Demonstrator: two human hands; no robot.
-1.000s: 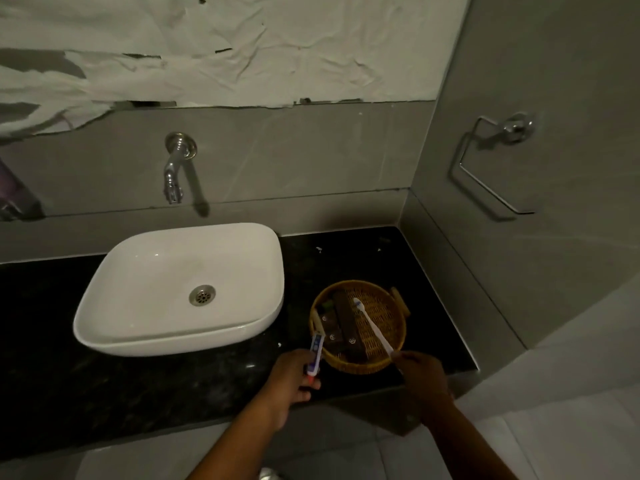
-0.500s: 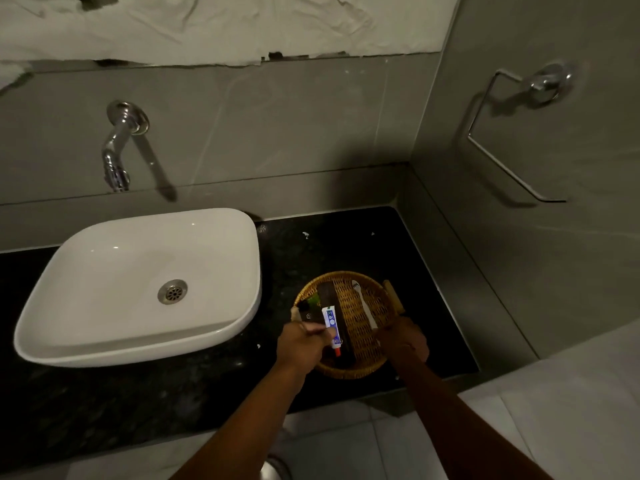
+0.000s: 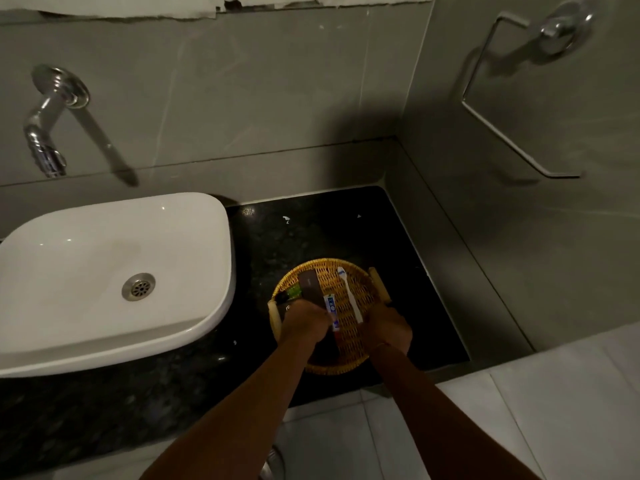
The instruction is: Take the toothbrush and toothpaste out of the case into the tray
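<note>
A round woven tray (image 3: pixel 347 263) sits on the black counter right of the sink. In it lie a white toothbrush (image 3: pixel 349 294), head pointing away from me, and a small white-and-blue toothpaste tube (image 3: pixel 331 308) with a red cap. A dark flat case (image 3: pixel 309 287) lies left of the tube. My left hand (image 3: pixel 304 323) is over the tray's near left part, with its fingers closed on the lower side of the tube. Over the near right part, my right hand (image 3: pixel 389 328) has curled fingertips at the toothbrush's handle end.
A white basin (image 3: pixel 104 271) stands to the left under a chrome wall tap (image 3: pixel 45 133). A small green item (image 3: pixel 295 291) lies in the tray beside the case. The grey side wall with a chrome ring holder (image 3: pixel 519 98) closes off the right. The counter's front edge is just below the tray.
Both hands moved forward over the tray. The toothpaste came from left of the tray down into it. The toothbrush went from tilted above the tray to lying flat in it.
</note>
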